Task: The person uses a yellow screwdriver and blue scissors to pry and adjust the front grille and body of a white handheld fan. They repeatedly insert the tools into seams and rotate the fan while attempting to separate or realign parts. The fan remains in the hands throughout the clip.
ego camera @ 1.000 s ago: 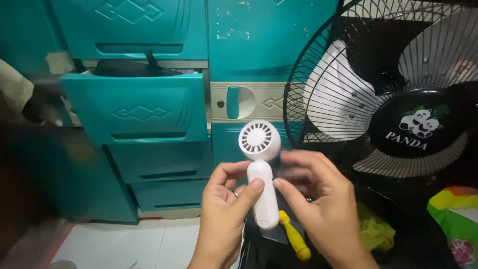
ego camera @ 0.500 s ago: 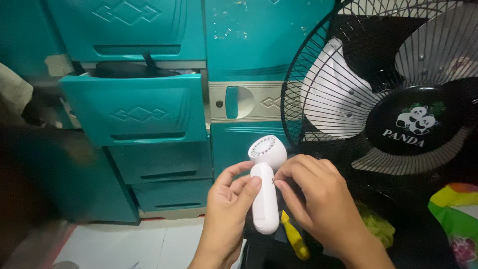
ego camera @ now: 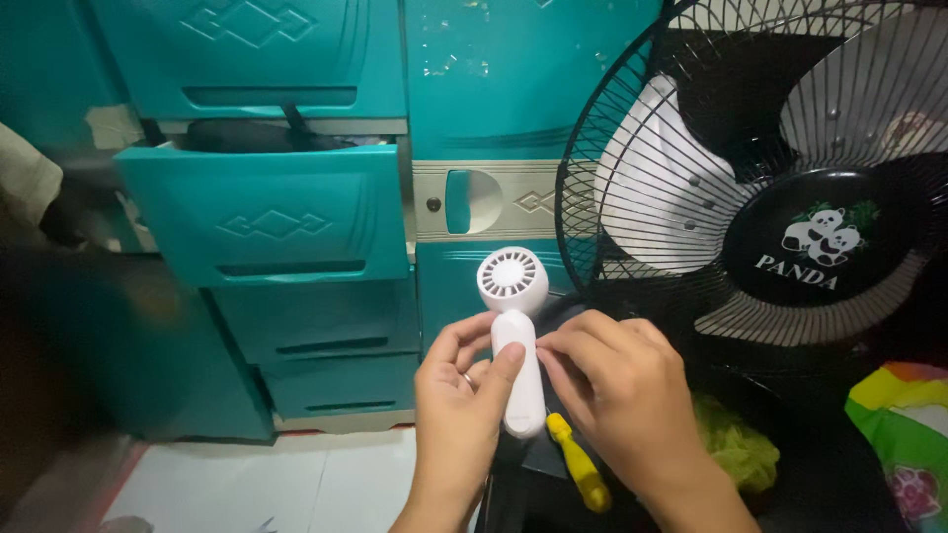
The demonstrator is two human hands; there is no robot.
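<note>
Nearest the camera, low centre: left hand (ego camera: 459, 415), fingers curled around the handle of a small white handheld fan (ego camera: 515, 336), thumb laid flat up the front of the handle, apparently to steady it upright with the round grille facing the viewer. Right hand (ego camera: 617, 395), fingers narrowed and bent, tips touching the handle's right edge just below the round head; the hold looks like a pinch for close work on the casing, not a carrying grip. The fan stands upright between the two hands, its head clear above the fingertips.

Just below the right hand: yellow-handled screwdriver (ego camera: 581, 464), lying loose on a dark surface, touched by neither hand, placed within easy reach.

Right of that: crumpled yellow-green bag (ego camera: 736, 444), soft, no marking legible. Far right edge: rainbow-striped package (ego camera: 904, 424), glossy, with a pink patterned panel lower down.

Behind, right: large black standing fan (ego camera: 790, 178), wire guard facing forward, pale blades at rest; round black hub badge at centre bearing a small black-and-white animal picture with white lettering beneath.

Behind, left: teal plastic drawer cabinet (ego camera: 296, 227), one upper drawer pulled out with a dark object resting inside; embossed diamond motifs on drawer fronts; beige band with a recessed handle beside it.
</note>
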